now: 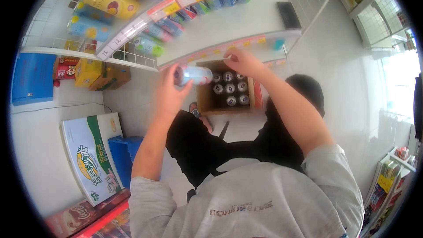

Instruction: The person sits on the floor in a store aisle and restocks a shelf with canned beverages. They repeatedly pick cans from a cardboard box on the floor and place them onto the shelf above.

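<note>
A light blue drink can (197,76) lies tipped on its side in the grip of my left hand (169,87), above the left edge of an open cardboard carton (204,99). Several upright cans (230,88) with silver tops stand inside, and bare carton bottom shows at their left. My right hand (243,64) is over the carton's far right edge, its fingers pinched together. Whatever they may hold is too small to make out.
Beyond the carton rises a white shelf (260,20) holding a row of cans (213,3) and a dark flat object (288,15). Larger cans (112,0) fill a higher shelf. Boxes (90,158) stand at left; another product rack (390,174) is at right.
</note>
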Motion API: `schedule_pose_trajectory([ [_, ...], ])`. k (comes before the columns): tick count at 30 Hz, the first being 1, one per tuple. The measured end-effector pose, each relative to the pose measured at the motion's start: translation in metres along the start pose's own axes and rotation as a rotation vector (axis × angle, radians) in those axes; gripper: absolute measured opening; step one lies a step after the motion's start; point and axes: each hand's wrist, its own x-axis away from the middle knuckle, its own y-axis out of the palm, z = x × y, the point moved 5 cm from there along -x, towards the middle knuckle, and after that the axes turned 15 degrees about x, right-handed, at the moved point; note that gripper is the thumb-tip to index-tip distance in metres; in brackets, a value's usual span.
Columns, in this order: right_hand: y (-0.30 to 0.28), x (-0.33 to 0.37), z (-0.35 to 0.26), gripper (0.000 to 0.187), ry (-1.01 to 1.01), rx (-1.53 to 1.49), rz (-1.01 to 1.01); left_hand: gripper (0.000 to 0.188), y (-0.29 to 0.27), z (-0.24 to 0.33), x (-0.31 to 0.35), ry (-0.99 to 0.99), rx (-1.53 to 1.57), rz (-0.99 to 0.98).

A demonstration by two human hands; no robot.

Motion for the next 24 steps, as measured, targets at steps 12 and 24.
schedule_pose_trajectory([
  [12,0.018,-0.003,-0.006,0.038,-0.067,0.309,-0.124,0.052,0.102,-0.046,0.028,-0.044,-0.218,-0.512],
  [24,0.016,-0.001,-0.009,0.039,-0.038,0.222,-0.162,0.075,0.179,-0.107,0.062,-0.141,-0.527,-0.87],
])
